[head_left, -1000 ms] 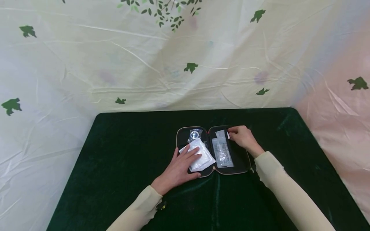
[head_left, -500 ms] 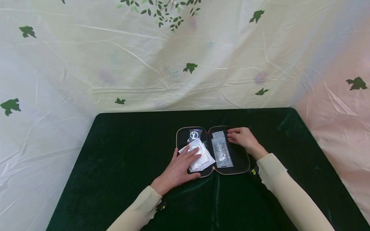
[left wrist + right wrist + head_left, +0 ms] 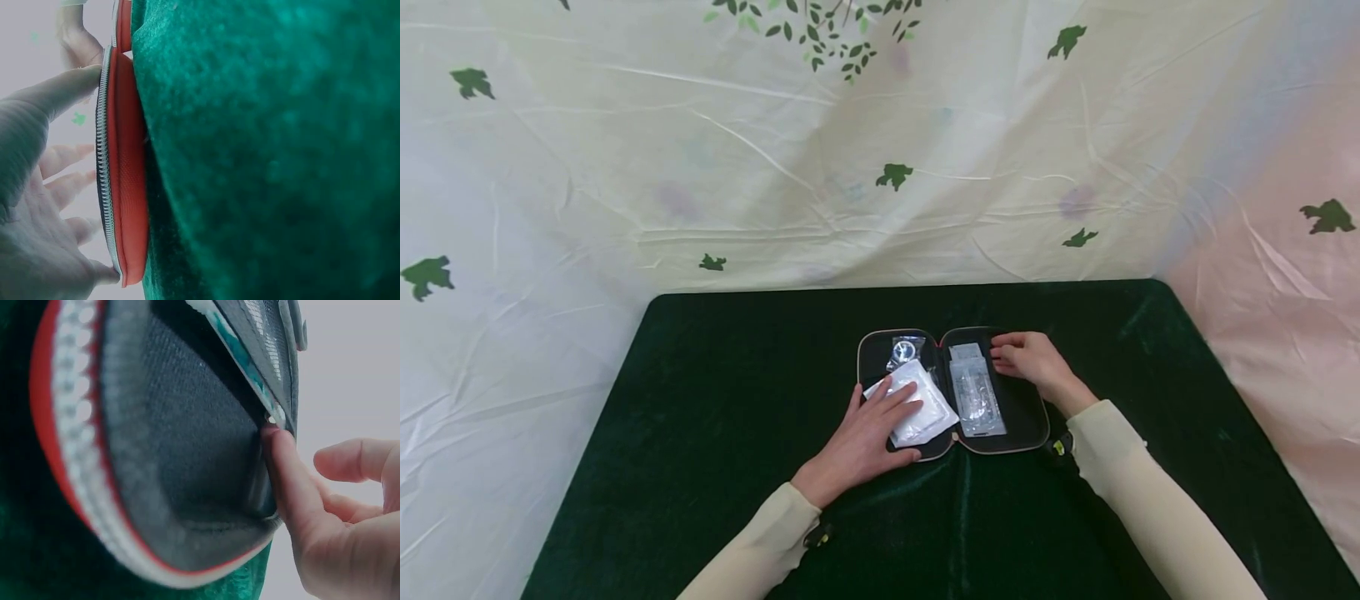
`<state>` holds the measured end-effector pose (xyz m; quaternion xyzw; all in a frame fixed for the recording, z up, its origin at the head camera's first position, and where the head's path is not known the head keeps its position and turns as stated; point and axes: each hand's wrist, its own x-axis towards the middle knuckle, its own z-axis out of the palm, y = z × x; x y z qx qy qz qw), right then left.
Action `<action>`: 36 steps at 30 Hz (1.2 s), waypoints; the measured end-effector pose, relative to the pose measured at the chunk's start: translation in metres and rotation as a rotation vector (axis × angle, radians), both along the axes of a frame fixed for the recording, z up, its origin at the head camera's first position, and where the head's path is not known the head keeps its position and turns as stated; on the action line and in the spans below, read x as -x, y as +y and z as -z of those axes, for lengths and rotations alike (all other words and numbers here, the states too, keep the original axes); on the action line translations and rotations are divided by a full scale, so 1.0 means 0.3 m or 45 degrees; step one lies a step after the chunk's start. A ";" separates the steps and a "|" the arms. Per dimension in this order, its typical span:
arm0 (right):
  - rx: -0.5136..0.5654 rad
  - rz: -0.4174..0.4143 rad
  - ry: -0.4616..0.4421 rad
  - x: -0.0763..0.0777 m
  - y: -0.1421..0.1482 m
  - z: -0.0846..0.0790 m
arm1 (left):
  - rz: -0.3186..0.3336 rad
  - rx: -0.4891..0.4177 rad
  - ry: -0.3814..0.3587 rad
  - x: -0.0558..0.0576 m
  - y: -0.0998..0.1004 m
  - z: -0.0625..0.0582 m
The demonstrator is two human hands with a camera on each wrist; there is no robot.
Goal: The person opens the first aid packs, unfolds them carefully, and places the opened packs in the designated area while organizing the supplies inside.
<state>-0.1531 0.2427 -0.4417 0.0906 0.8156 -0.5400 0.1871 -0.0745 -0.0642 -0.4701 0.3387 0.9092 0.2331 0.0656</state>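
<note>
An open zip case (image 3: 1024, 421), black inside and red outside, lies flat on the table. My left hand (image 3: 863, 435) rests spread over its left half, straight fingers lying on white flat packets (image 3: 931, 410). In the left wrist view the thumb (image 3: 69, 87) touches the zipped rim. My right hand (image 3: 1030, 362) is at the far part of the right half, where a clear-wrapped packet (image 3: 976, 392) sits in a pocket. In the right wrist view one fingertip (image 3: 280, 440) touches the pocket's edge beside a packet end (image 3: 240, 353); the other fingers stand apart.
A small round item in clear wrap (image 3: 904, 352) lies at the far left of the case. Dark green velvet cloth (image 3: 737, 375) covers the table. Behind it hangs a pale curtain (image 3: 790, 167) with leaf and bird prints.
A pale piece at the pocket's top has straightened and slid down in line with the clear packet. My right hand has drawn back slightly and let go of it. My left hand stays put.
</note>
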 end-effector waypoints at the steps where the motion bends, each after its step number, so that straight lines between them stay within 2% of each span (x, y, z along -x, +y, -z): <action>1: -0.013 -0.004 0.007 -0.002 0.000 -0.003 | 0.001 0.001 0.003 0.000 0.000 0.000; 8: -0.109 -0.079 0.096 -0.025 0.011 -0.012 | 0.002 -0.002 0.024 -0.005 -0.001 -0.003; 17: -0.353 -0.142 0.293 -0.072 0.008 -0.014 | -0.010 -0.027 0.029 -0.002 -0.006 -0.004; 24: -0.353 -0.147 0.404 -0.125 -0.005 -0.019 | -0.054 -0.105 0.066 0.006 -0.033 -0.004; 29: -0.347 -0.139 0.432 -0.155 -0.027 -0.020 | -0.131 -0.121 0.092 0.005 -0.063 -0.009; 36: -0.356 -0.165 0.490 -0.181 -0.069 -0.015 | -0.232 -0.115 0.068 0.006 -0.095 -0.017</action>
